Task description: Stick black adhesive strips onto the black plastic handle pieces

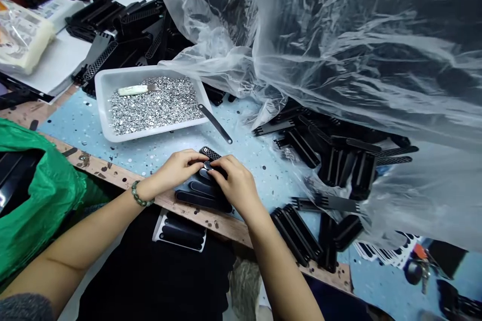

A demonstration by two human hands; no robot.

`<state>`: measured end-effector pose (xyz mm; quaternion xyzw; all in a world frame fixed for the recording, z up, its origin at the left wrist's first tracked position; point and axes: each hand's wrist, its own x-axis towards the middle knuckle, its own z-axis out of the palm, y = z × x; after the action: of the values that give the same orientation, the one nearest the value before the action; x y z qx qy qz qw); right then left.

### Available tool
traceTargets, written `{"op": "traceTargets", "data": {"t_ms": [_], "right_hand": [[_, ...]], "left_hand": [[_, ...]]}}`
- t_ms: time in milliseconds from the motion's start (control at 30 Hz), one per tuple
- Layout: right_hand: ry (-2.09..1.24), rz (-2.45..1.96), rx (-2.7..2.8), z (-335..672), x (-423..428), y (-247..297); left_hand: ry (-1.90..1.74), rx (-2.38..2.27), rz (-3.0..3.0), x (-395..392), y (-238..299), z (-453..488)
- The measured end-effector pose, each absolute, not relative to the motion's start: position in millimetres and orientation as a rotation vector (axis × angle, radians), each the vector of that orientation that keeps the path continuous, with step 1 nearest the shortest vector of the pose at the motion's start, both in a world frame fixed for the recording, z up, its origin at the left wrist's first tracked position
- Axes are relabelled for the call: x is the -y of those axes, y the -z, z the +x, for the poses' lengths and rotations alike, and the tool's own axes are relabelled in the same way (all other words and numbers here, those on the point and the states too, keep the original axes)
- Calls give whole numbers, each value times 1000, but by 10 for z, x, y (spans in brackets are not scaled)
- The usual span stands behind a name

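Note:
My left hand (179, 169), with a bead bracelet (140, 194) on its wrist, is closed, thumb and forefinger pinching at the left end of a small black strip with a rounded end (207, 165). From the right, the fingers of my right hand (237, 180) close on the same strip. Just beyond my fingertips lies a black part with a mesh pattern (210, 153), partly covered by the hands. Below the fingers, several long black strips with rounded ends (201, 199) lie fanned at the table's front edge; my right hand hides part of them.
A white tray (150, 135) of small metal pieces stands behind my hands, a black strip (216, 124) leaning off its corner. Black plastic parts (335, 160) heap on the right under a large clear plastic bag (339, 60). A green bag (45, 185) is at left.

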<state>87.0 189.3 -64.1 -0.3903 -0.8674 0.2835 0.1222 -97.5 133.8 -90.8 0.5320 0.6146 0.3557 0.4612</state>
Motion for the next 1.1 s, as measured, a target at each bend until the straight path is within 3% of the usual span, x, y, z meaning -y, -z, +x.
{"op": "traceTargets", "data": {"t_ms": [267, 600, 1100], "right_hand": [[-826, -1314, 2577, 785, -1911, 529], [-571, -1405, 2680, 921, -1807, 388], [-1079, -1341, 2336, 1200, -1991, 569]], "left_hand": [[-817, -1412, 1252, -1409, 838, -981], [-781, -1537, 1202, -1438, 836, -908], [-699, -1510, 1248, -1372, 870, -866]]}}
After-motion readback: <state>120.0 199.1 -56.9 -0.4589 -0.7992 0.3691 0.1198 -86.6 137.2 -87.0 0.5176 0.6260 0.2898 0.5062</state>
